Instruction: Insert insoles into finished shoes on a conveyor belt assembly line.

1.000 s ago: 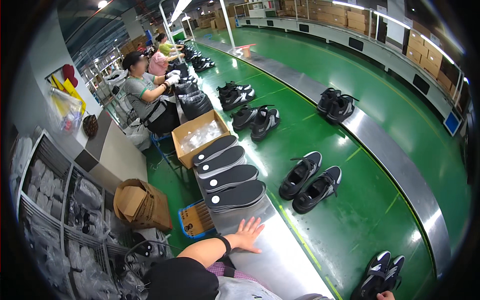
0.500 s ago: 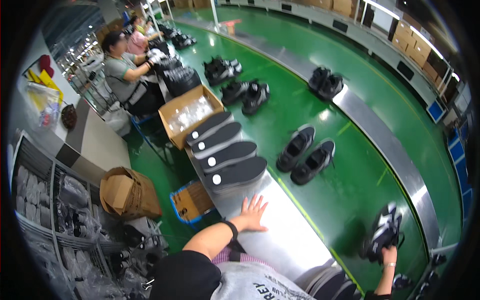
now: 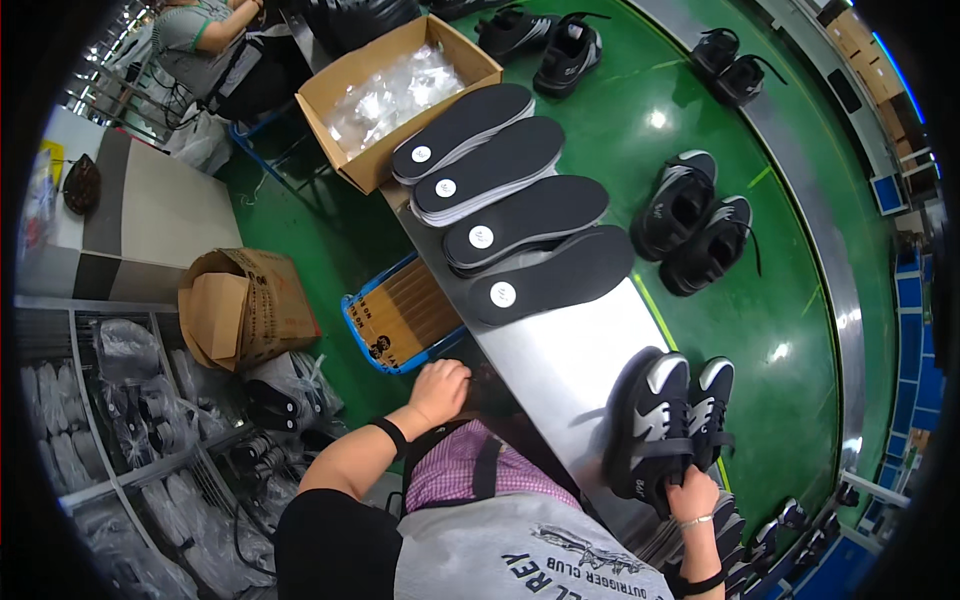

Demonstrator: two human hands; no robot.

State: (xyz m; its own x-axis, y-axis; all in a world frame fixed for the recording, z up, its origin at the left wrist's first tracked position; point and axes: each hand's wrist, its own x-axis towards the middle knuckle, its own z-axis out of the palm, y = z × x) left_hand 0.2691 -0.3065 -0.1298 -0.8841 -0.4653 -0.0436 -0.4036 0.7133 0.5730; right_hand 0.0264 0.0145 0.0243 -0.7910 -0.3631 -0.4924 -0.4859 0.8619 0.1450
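Observation:
My right hand (image 3: 692,495) grips a pair of black sneakers with white patches (image 3: 648,425) at the heel end, their toes pointing away from me. The pair is over the right side of the shiny metal bench (image 3: 560,370); whether it touches the surface I cannot tell. My left hand (image 3: 440,391) is closed in a loose fist just off the bench's left edge, with nothing visible in it. Ahead on the bench lie several stacks of black insoles (image 3: 550,275), each topped with a round white sticker.
Beyond the insoles stands an open carton (image 3: 350,160) of small clear packets. Black sneakers (image 3: 690,225) stand in pairs on the green surface at right. A blue-framed stool (image 3: 400,315), a brown carton (image 3: 270,300) and a rack of bagged goods (image 3: 130,450) are left. A co-worker (image 3: 205,40) sits far left.
My right hand has brought the sneakers from the green surface to the bench. My left hand has come off the bench top and closed. The view has shifted.

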